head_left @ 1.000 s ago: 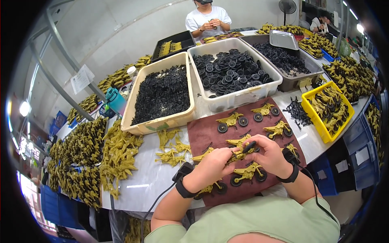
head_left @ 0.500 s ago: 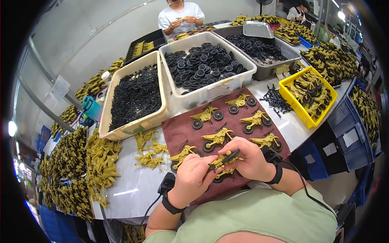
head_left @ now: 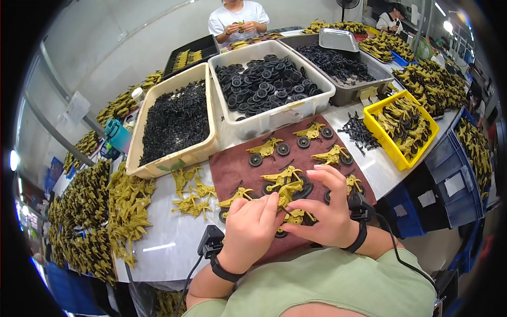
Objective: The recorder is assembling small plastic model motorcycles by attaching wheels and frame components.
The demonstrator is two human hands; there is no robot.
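My left hand is closed around a yellow toy motorcycle, which sticks up past the fingertips with a black wheel at its far right. Beside it my right hand is open, its fingers raised and spread and its thumb close to the toy's lower end. Whether that thumb touches it I cannot tell. Under both hands lies a maroon cloth with several yellow toy motorcycles in rows, such as one motorcycle with black wheels. The hands partly hide the nearest ones.
Beyond the cloth stand a white bin of black wheels, a cream bin of small black parts and a grey bin. A yellow basket of motorcycles is at right. Yellow pieces pile up at left. A co-worker sits opposite.
My right hand has let go of the toy motorcycle and spread its fingers. The toy has turned in my left hand, its yellow body now pointing up and away.
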